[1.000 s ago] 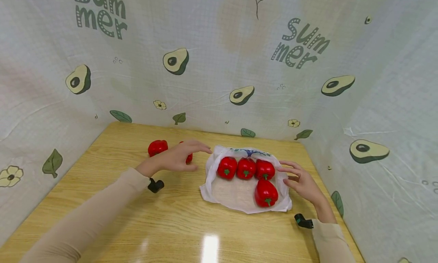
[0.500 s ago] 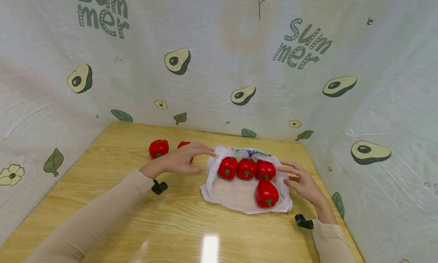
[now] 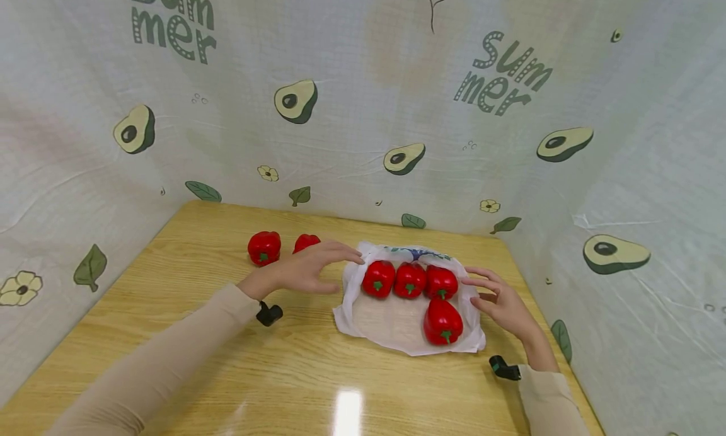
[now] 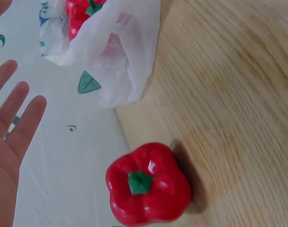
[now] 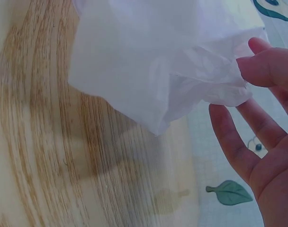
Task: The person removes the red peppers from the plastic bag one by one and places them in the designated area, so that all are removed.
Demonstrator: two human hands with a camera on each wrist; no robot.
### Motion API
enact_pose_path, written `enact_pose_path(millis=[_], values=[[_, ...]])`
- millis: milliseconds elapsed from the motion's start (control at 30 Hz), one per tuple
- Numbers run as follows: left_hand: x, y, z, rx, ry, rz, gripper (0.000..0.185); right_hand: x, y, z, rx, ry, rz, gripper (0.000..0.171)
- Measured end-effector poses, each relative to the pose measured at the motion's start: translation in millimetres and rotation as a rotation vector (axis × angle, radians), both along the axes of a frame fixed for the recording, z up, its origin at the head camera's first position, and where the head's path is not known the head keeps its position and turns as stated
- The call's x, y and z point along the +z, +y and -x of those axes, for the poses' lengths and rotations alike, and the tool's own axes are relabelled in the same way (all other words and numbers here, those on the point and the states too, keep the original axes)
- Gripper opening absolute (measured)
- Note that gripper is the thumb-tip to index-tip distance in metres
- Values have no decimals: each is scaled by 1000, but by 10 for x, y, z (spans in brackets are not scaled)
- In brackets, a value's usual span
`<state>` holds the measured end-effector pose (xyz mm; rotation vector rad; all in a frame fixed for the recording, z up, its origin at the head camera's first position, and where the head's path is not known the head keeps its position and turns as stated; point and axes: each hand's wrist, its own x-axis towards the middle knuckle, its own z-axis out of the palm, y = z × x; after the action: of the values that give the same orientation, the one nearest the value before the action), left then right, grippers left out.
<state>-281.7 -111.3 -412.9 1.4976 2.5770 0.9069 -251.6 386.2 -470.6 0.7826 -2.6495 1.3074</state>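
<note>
A white plastic bag (image 3: 367,327) lies spread on the table with several red bell peppers (image 3: 442,322) in its mouth. My left hand (image 3: 306,271) is over the bag's left side with its fingers extended and holds nothing. Its fingertips overlap the bag's upper left rim in the head view. My right hand (image 3: 501,304) holds the bag's right edge, thumb in front and fingers behind it in the right wrist view. Left of the bag, a second red pepper (image 3: 306,241) is partly hidden by my left hand, and another bell pepper (image 3: 264,248) stands farther left.
The wooden table (image 3: 295,373) reaches the hanging cloth (image 3: 351,108) at the back and sides. The cloth is printed with avocados and leaves. A black wrist camera (image 3: 269,314) sits under my left wrist, and another camera (image 3: 503,368) is at my right wrist.
My left hand has moved slightly right and nearer, toward the bag, baring more of the far left peppers. The right hand and the bag look the same.
</note>
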Motion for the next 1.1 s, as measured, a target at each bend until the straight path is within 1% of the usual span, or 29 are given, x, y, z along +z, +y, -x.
enact_pose_path(millis=[200,300,500,633,700,867,933,1100], values=[[-43,204,-39,-34,-12,27,62,-4,3,2,-1,-3,1,44],[-52,328,-61,-59,-8,39,63,-7,4,2,0,-6,3,44],[-48,581,-114,-107,37,23,62,-6,0,3,-6,-15,10,44],[-66,741,-127,-131,24,15,61,-1,-4,1,-6,-12,13,44],[-86,816,-130,-131,9,18,61,-1,-3,4,-4,-10,12,44],[-176,1018,-123,-110,-5,59,61,1,-3,6,-1,-3,9,44],[-214,1104,-127,-108,-3,73,60,1,-4,3,-1,-1,11,44],[-277,1299,-170,-130,17,68,60,-4,-6,-1,-4,-10,10,44]])
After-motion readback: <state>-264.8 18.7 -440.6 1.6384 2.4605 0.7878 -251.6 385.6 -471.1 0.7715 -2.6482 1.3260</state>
